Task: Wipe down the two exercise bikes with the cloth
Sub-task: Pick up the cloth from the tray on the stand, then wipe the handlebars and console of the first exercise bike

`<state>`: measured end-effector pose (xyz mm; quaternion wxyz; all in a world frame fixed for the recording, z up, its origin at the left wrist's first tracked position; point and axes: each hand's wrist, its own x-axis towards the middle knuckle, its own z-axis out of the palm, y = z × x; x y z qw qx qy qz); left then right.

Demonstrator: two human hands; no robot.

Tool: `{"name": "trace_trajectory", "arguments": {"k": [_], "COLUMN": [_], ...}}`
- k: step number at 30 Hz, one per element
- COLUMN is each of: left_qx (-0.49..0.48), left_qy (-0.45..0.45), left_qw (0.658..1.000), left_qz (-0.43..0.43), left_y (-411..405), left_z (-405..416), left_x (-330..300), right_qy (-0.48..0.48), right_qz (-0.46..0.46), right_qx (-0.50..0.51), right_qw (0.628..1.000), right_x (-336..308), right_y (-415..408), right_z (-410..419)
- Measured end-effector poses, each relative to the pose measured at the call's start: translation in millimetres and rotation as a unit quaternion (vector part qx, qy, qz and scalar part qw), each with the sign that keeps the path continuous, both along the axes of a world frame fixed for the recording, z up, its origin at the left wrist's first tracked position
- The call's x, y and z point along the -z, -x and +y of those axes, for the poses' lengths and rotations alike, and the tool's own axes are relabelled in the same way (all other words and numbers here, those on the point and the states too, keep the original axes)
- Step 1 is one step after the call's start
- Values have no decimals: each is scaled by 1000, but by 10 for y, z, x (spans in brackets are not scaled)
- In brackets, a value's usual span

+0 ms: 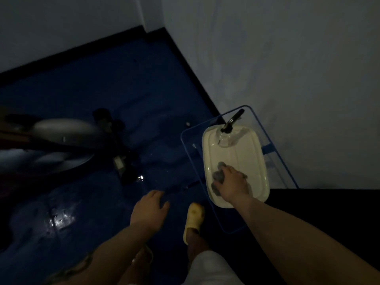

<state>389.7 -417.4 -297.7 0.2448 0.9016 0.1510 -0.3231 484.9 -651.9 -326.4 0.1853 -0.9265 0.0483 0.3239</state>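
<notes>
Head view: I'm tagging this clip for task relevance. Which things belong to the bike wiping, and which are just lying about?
Job:
grey cloth under the right hand
exercise bike
left hand, empty

Lying about:
cream tray on the blue stand
spray bottle on the tray
slipper

Bare forearms — left one tattooed (70, 268) — white shorts (207, 268), pale slipper (194, 221).

The exercise bike (61, 145) is cut off by the left edge and sunk in dim light, its parts hard to tell apart. The right hand (232, 182) covers most of the grey cloth (218, 175). Both forearms run out of the bottom edge. A small object (187, 124) on the floor (127, 79) is too small to identify.
</notes>
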Motion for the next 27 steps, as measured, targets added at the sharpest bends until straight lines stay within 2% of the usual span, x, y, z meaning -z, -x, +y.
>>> {"name": "trace_trajectory", "arguments": {"k": [2, 7, 10, 12, 15, 18, 22, 27], "left_qx": [-23, -91, -146, -184, -216, -254, -342, -438], "left_qy": [1, -13, -20, -20, -10, 7, 17, 1], "left_qw": [999, 994, 986, 980, 975, 967, 939, 899], "left_qz": [31, 66, 73, 71, 49, 16, -3, -7], "left_y": [150, 520, 735, 866, 1030, 1237, 1720, 2759], "left_z": [29, 251, 401, 458, 502, 595, 899, 1471], "left_x": [51, 29, -34, -77, -135, -196, -271, -369], "right_qy": [17, 36, -41, -85, -141, -186, -206, -209], "right_qz": [3, -78, -88, -127, -219, -259, -245, -185], "right_qx": [-23, -32, 41, 65, 1, -62, -134, -142], "right_qw": [1000, 996, 994, 986, 965, 946, 938, 950], "right_x": [130, 190, 49, -127, -425, -675, -805, -777], "right_y": [-10, 40, 91, 127, 200, 322, 736, 1548], "right_z": [5, -83, -123, -56, 183, 568, 1198, 2023]}}
